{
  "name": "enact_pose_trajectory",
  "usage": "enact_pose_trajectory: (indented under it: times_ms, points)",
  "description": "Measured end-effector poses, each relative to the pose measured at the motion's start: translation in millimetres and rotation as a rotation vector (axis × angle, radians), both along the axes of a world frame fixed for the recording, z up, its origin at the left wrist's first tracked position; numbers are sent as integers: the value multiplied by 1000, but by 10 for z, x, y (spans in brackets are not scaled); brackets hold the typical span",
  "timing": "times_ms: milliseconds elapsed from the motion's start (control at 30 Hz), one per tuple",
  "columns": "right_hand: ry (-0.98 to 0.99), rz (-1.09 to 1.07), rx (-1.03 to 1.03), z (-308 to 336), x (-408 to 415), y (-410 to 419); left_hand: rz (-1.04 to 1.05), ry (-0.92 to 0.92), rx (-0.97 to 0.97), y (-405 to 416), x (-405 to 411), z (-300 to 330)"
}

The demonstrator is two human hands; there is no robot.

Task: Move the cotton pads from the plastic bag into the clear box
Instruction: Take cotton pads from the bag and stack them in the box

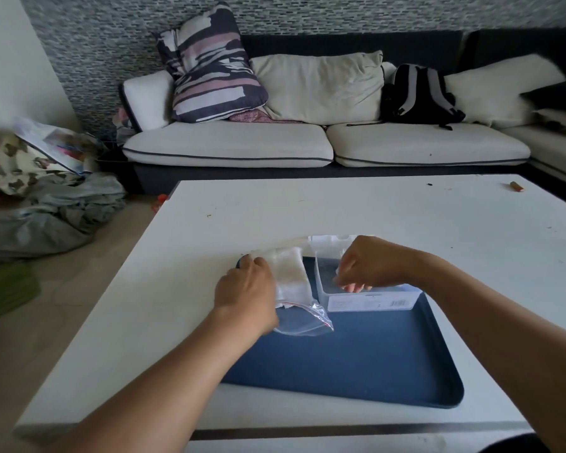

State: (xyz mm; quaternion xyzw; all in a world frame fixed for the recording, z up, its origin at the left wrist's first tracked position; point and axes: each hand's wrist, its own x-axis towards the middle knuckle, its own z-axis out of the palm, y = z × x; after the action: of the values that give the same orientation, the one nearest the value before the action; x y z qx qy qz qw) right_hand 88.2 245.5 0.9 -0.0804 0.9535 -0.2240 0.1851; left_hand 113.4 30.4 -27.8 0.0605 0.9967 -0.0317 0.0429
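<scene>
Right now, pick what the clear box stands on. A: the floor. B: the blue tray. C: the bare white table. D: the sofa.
B: the clear box stands at the far end of the blue tray, which lies on the white table.

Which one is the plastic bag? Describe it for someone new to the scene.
On the white table lies a dark blue tray. At its far left, the left hand grips the plastic bag: soft, crinkled, with a red zip line, unlike the rigid clear box beside it.
</scene>
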Motion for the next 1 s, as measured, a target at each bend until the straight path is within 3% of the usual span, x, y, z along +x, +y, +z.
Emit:
enact_pose_trajectory:
  times_ms: [133,167,300,467,533,833,1000]
  points:
    - [-122,192,-232,35,323,-595,-8,45,230,-83,-18,72]
    - [-91,224,-212,-9,368,-738,-1,51,297,-117,-34,96]
    - [371,220,102,-194,263,-892,17,68,605,-259,-179,105]
    - [400,192,126,-357,84,-832,165,-95,1166,-236,-241,95]
    - [402,200,108,-389,53,-851,202,-147,1308,-195,-237,118]
    - [425,60,-10,-308,-2,-961,160,-126,1353,-101,-260,118]
    - [459,64,-29,-329,-7,-998,120,13,1314,-55,-238,118]
